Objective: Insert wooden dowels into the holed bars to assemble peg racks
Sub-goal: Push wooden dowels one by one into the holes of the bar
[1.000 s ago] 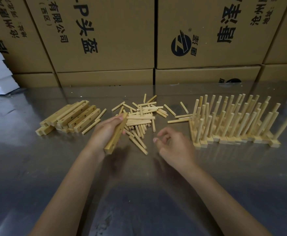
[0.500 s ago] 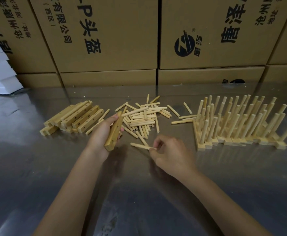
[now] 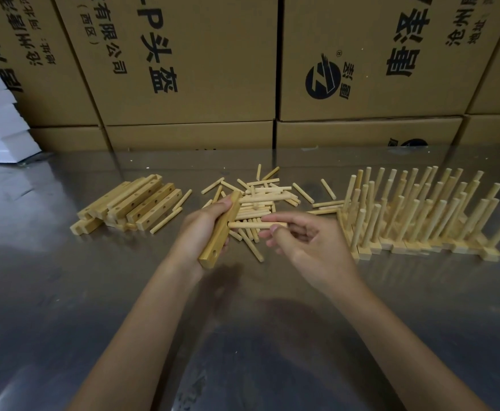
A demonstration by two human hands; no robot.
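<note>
The left hand (image 3: 203,232) gripped a square-sectioned holed bar (image 3: 220,232) of pale wood, tilted with its near end low over the brushed-metal desk (image 3: 65,292). The right hand (image 3: 305,241) pinched a smooth round dowel (image 3: 256,224) lying level, its left tip touching the bar's side, seemingly at a hole, though the view was too coarse to be sure. Behind them lay a loose heap of dowels (image 3: 257,200). To the left sat a stack of drilled bars (image 3: 136,203), to the right a row of finished peg racks (image 3: 420,212) with upright pegs. Printed cardboard boxes (image 3: 183,60) lined the back.
</note>
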